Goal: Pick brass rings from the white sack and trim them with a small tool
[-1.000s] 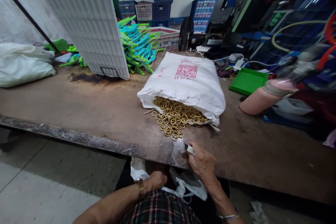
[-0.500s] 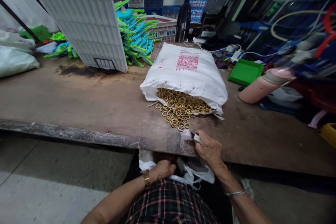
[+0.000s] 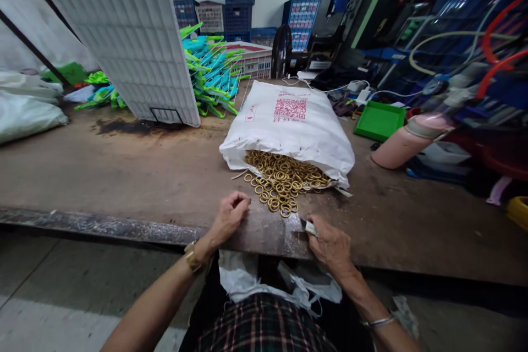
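Note:
Gold-coloured rings (image 3: 284, 181) spill from the mouth of a white woven sack (image 3: 264, 129) onto the worktable. My left hand (image 3: 230, 215) is just left of the loose rings, over the table's front part. Its thumb and fingers are curled together, and anything between them is hidden. My right hand (image 3: 332, 239) rests at the front edge, right of the pile, closed around a small knife (image 3: 310, 227) with a dark blade and a pale grip. The blade points left, close to the nearest rings. Below the edge, a white plastic bag (image 3: 241, 275) lies open across my lap.
A pale ribbed panel (image 3: 119, 38) stands at the back left, beside green and turquoise plastic pieces (image 3: 210, 71). On the right are a green tray (image 3: 379, 121) and a pink bottle (image 3: 408, 140). The table's worn front edge (image 3: 103, 225) runs across the view.
My left hand has risen from the bag in my lap to the tabletop beside the rings. My right hand stays nearly in place with the knife. The view has tilted up slightly.

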The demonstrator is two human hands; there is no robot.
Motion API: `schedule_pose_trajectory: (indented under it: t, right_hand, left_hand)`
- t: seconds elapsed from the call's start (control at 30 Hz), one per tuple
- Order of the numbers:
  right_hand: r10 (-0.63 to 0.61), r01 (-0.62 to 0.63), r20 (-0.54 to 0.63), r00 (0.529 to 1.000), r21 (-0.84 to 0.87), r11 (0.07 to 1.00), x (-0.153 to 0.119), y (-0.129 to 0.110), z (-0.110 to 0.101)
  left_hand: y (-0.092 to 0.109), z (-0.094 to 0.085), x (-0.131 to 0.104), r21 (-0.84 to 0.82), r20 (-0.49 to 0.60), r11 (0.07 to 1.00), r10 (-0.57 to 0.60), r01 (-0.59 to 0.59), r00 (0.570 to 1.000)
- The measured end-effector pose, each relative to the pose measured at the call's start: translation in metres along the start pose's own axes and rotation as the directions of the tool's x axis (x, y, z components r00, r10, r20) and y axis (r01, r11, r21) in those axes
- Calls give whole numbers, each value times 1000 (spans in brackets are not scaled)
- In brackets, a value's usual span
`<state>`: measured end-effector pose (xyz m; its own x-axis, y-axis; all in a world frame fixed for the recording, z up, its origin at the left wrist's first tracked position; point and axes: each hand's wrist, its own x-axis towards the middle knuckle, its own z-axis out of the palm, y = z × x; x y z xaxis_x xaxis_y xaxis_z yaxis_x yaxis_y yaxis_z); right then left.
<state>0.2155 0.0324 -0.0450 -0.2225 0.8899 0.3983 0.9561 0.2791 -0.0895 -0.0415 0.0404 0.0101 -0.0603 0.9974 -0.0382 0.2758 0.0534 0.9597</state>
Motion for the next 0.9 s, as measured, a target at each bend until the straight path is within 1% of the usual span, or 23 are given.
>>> schedule_pose_trajectory:
  t: [0.03, 0.07, 0.1, 0.13, 0.2, 0.27, 0.37, 0.5, 0.6, 0.73, 0.9]
  right_hand:
    - [-4, 4, 3, 1000, 2, 1000, 0, 0, 0]
    - [-10, 10, 6, 1000, 6, 1000, -1, 0, 0]
    - [-15, 15, 7, 1000, 11, 1000, -1, 1, 1]
    - [-19, 19, 5, 1000, 15, 1000, -1, 1, 1]
    - [-29, 29, -4, 1000, 19, 999, -2, 2, 2]
    - [-37, 37, -17, 999, 15, 999, -2, 3, 4]
    - [-54, 55, -39, 998, 15, 998, -2, 4, 4]
    - [-96, 100, -69, 993, 48, 994, -1, 4, 4]
    - [-95, 99, -68, 993, 60, 993, -1, 4, 4]
    - [-86, 88, -46, 995, 57, 994, -2, 5, 5]
    - [-81, 84, -50, 995, 59, 995, -1, 4, 5]
  left_hand:
    - [-7, 1, 16, 117, -49, 991, 75, -69, 996]
    - [-13, 2, 30, 256, -72, 957, 162, -139, 984]
    - [-18, 3, 42, 414, -65, 893, 223, -177, 973]
    - [-21, 5, 53, 541, -41, 821, 245, -185, 969]
    - [-24, 8, 68, 646, -35, 746, 241, -162, 970]
    - [-23, 12, 78, 684, -55, 720, 207, -114, 977]
    - [-19, 15, 87, 739, -68, 672, 153, -53, 986]
    - [-15, 14, 91, 778, -41, 627, 112, -38, 993]
    - [-16, 12, 90, 788, -32, 614, 104, -39, 994]
    - [-20, 14, 87, 777, -45, 627, 127, -45, 991]
    - [-29, 12, 89, 711, -69, 697, 203, -95, 977]
